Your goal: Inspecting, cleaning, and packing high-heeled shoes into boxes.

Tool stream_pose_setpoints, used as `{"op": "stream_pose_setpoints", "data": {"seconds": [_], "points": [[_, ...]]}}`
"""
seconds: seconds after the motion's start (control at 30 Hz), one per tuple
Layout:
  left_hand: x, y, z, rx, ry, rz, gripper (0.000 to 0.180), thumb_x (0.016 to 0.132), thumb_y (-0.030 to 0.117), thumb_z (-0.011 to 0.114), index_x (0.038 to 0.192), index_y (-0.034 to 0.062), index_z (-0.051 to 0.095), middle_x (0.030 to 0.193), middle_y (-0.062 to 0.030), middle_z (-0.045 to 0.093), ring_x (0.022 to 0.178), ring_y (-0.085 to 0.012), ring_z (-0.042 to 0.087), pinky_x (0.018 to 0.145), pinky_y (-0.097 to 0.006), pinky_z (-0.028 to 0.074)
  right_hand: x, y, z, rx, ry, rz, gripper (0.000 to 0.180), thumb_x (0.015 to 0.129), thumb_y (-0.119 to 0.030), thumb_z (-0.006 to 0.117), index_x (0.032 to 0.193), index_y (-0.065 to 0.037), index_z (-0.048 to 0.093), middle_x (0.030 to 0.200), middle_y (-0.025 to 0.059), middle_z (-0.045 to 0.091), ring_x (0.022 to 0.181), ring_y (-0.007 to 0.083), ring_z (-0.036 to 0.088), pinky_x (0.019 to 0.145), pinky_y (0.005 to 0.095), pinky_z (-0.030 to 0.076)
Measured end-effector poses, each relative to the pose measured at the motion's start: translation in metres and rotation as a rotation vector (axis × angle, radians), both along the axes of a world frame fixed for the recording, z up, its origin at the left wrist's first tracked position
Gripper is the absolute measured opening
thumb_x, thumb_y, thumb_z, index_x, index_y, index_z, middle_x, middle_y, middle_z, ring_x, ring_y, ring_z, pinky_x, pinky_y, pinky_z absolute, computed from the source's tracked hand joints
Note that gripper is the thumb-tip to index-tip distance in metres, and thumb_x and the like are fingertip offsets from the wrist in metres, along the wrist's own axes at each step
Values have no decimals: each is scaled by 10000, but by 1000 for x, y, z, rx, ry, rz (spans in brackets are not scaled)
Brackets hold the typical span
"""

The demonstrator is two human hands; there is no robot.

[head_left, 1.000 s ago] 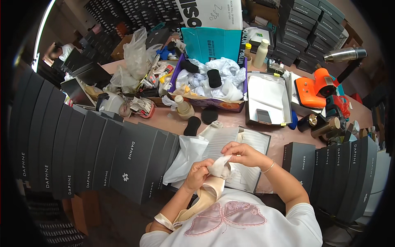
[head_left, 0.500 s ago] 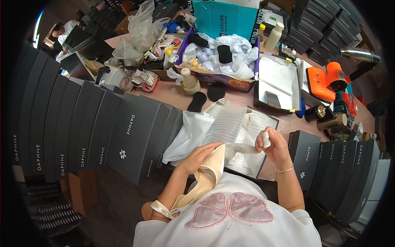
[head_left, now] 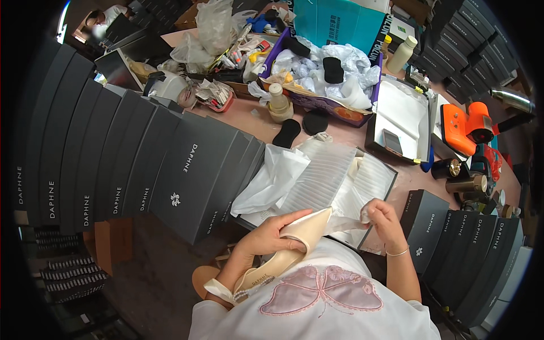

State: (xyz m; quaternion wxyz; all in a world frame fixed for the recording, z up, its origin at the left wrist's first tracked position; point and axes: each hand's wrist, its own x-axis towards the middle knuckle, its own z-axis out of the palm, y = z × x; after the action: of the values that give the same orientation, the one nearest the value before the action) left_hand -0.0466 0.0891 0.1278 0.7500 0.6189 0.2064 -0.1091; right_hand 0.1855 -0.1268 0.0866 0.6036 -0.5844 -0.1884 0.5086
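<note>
My left hand (head_left: 269,235) is wrapped round a cream pointed-toe shoe (head_left: 316,225), its thumb inside the opening. The shoe's toe points up and to the right. Its beaded strap (head_left: 245,294) hangs by my left forearm. To the right, my right hand (head_left: 384,222) is closed in a pinch on a thin, whitish strip of tissue paper (head_left: 344,224), which stretches across to the shoe's toe. Beyond both hands lies an open shoebox (head_left: 387,177) with white tissue and a ribbed translucent sheet (head_left: 311,175) in and over it.
Dark shoeboxes (head_left: 195,170) stand in rows left and right (head_left: 453,243). Behind the open box are black pads (head_left: 287,133), a bottle (head_left: 279,102), a purple carton (head_left: 317,97) of crumpled tissue, a box lid with a phone (head_left: 391,141), and an orange tool (head_left: 467,127). Another person is at far left.
The whole view has shifted, so the table sits further right and lower. My right hand has come nearer my body, and my left thumb now reaches into the shoe's opening.
</note>
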Motion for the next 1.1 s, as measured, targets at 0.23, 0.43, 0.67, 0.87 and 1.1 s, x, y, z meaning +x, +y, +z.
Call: {"op": "stream_pose_setpoints", "data": {"seconds": [0.23, 0.43, 0.67, 0.87, 1.1], "points": [[23, 9, 15, 351, -92, -227, 801, 706, 158, 811, 1415, 69, 450, 1247, -141, 614, 1122, -274, 603, 973, -329, 445, 31, -21, 32, 15, -44, -188, 200, 882, -11, 609, 1074, -31, 557, 750, 10, 603, 634, 73, 566, 593, 207, 495], [18, 17, 9, 277, 2, -92, 777, 710, 156, 818, 1400, 61, 473, 1259, -126, 616, 1119, -220, 599, 957, -311, 447, 37, -33, 31, 11, -133, -108, 143, 868, 20, 638, 1010, 26, 627, 823, 47, 648, 712, 92, 631, 635, 224, 554], [20, 16, -31, -32, -46, 17, 785, 734, 146, 816, 1422, 60, 446, 1265, -107, 605, 1117, -154, 571, 961, -287, 441, -41, 83, 29, 250, -1123, 132, 204, 756, -118, 747, 934, -66, 662, 884, 60, 624, 805, 244, 568, 742, 356, 447], [6, 28, -54, -38, -34, 89, 782, 745, 65, 804, 1426, 25, 422, 1318, -88, 554, 1167, -139, 526, 991, -286, 418, -31, 112, 20, 257, -1205, 388, 246, 749, -125, 736, 991, -85, 712, 882, 69, 599, 827, 248, 565, 735, 341, 463], [9, 41, -78, -305, -141, 183, 776, 780, 96, 778, 1451, 42, 391, 1345, -58, 520, 1153, -108, 501, 997, -258, 387, 27, 199, -13, 172, -778, 483, 139, 861, -91, 660, 968, -9, 693, 870, 117, 628, 766, 239, 607, 706, 307, 495]]}}
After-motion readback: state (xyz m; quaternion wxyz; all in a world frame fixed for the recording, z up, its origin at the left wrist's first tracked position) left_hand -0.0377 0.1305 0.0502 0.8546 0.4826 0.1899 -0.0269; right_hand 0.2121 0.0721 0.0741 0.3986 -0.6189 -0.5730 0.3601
